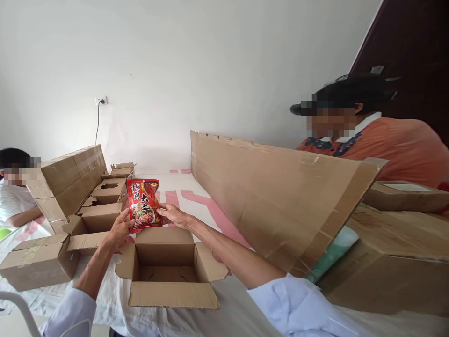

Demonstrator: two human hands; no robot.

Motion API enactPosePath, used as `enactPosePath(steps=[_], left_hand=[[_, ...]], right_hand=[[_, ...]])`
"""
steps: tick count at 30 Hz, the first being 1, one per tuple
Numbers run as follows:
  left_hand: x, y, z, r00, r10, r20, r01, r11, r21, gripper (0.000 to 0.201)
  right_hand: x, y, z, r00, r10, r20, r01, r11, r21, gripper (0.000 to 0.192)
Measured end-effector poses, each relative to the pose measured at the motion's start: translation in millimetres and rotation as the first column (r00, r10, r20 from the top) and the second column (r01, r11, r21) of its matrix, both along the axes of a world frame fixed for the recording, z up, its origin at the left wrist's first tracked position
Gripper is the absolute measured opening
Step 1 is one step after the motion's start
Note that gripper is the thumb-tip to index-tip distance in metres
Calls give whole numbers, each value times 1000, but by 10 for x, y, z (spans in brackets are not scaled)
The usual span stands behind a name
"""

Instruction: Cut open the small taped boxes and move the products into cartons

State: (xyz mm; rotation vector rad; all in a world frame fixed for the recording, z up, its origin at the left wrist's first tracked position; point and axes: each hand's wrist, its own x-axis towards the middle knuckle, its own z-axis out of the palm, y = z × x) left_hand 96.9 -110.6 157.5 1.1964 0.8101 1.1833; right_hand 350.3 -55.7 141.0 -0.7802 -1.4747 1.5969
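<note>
A red printed food packet (144, 204) with large dark lettering and a picture of sliced meat is held upright between my two hands. My left hand (121, 229) grips its lower left edge, the thumb lying on the front. On the right edge, my right hand (173, 215) pinches it. Just below and nearer to me stands an open cardboard box (173, 294), its flaps folded outward and its bottom bare. The packet is above the box's far flap, not inside it.
To the left stand a row of open cardboard boxes (101, 209), a closed box (33, 264) and stacked boxes (72, 171). A tall cardboard panel (280, 196) slants along the right. Beyond it are large boxes (396, 257) and a person (396, 145); another person (14, 201) sits far left.
</note>
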Motion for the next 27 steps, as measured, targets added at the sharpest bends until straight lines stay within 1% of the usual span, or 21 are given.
enactPosePath(steps=[5,7,9,10,11,12,13,14,15,16,17,18,19,21,22,23,24,25,26,27], left_hand=[[56,-56,27,999,-16,32,15,1000,20,61],[78,-72,23,999,-30,11,30,999,22,63],[67,-75,14,997,-29,-66,32,998,45,65],[37,-73,11,991,-10,-131,20,997,75,65],[-15,-71,11,976,26,-214,0,993,120,65],[-90,-73,17,946,85,-312,-29,983,180,63],[-188,-82,28,893,168,-417,-64,965,253,58],[-307,-102,45,812,266,-520,-97,939,330,51],[-443,-137,67,703,370,-608,-124,905,407,43],[-588,-188,91,571,458,-681,-137,871,471,37],[-737,-255,114,436,529,-728,-139,839,526,33],[-882,-337,131,318,581,-749,-139,810,569,30],[-1019,-432,138,225,620,-752,-141,784,604,28],[-1252,-638,106,79,651,-755,-192,753,629,24],[-1344,-739,61,22,635,-772,-252,751,611,24],[-1416,-829,-4,-15,604,-797,-329,750,574,27],[-1469,-904,-88,-18,567,-824,-405,749,524,30],[-1502,-959,-187,23,534,-845,-480,748,459,31],[-1517,-991,-297,115,509,-853,-561,742,367,31],[-1514,-1001,-412,238,497,-834,-633,731,255,31]], right_hand=[[92,-70,53,995,96,13,-95,994,-45,48],[117,-86,64,994,113,6,-112,992,-52,48],[134,-92,79,993,114,-16,-115,992,-49,48],[142,-92,91,994,104,-35,-105,993,-44,49],[153,-91,108,995,83,-58,-85,996,-36,49],[166,-88,129,995,52,-83,-54,998,-22,50],[184,-83,153,994,12,-107,-12,1000,-4,51],[207,-77,178,991,-32,-126,34,999,18,51],[234,-71,203,988,-75,-136,81,996,41,51],[266,-65,224,984,-114,-136,124,990,65,52],[303,-59,239,980,-151,-130,163,983,86,52],[342,-53,247,975,-186,-122,199,975,100,52],[385,-49,248,969,-220,-115,232,967,104,53],[472,-46,226,954,-280,-107,290,952,97,54],[514,-47,206,947,-305,-104,314,945,92,55],[552,-50,183,940,-326,-101,335,938,89,55],[585,-54,158,933,-345,-98,353,931,88,56],[610,-62,134,926,-364,-98,372,924,88,56],[628,-72,113,918,-383,-102,391,916,87,57],[637,-85,97,910,-401,-110,410,908,82,58]])
